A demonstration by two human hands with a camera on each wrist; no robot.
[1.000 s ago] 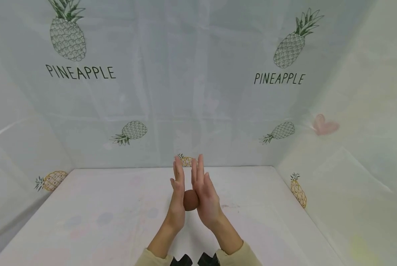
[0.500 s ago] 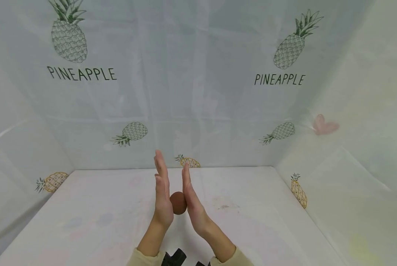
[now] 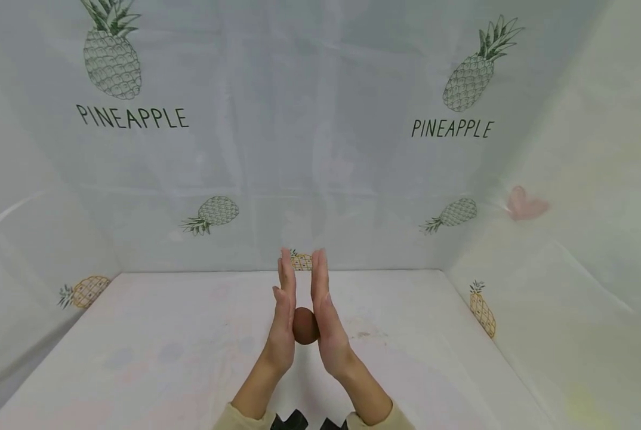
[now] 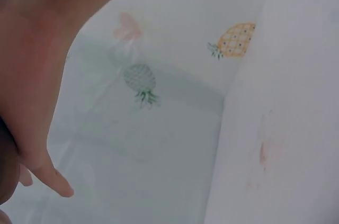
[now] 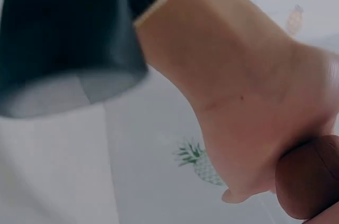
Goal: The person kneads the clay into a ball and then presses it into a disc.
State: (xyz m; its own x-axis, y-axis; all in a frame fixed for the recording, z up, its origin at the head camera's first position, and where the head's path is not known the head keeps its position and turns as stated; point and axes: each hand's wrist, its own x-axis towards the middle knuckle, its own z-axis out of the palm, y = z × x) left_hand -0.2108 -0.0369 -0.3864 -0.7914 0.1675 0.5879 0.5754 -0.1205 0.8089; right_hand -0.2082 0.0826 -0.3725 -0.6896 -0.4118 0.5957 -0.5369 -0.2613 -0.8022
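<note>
A smooth brown ball [image 3: 305,326] sits between two upright palms, in front of the body in the head view. My left hand [image 3: 284,322] presses it from the left, fingers straight and pointing up and away. From the right, my right hand [image 3: 328,325] lies flat against it, its fingers likewise straight. The fingertips of both hands stand apart, with a narrow gap between them. Close up in the right wrist view, the ball [image 5: 310,179] shows a thin crease and touches a palm. Only a dark edge of the ball [image 4: 7,168] shows at the left wrist view's left border.
A white table [image 3: 181,346] spreads under the hands, with faint brownish marks [image 3: 366,334] right of them. Pale sheeting printed with pineapples [image 3: 111,63] rises behind and along both sides. Black wrist-worn devices [image 3: 290,420] sit near the beige cuffs [image 3: 382,418].
The hands have slid against each other with the ball between them: half a second ago they and the ball were further left, and now they are back near the middle, fingertips level.
</note>
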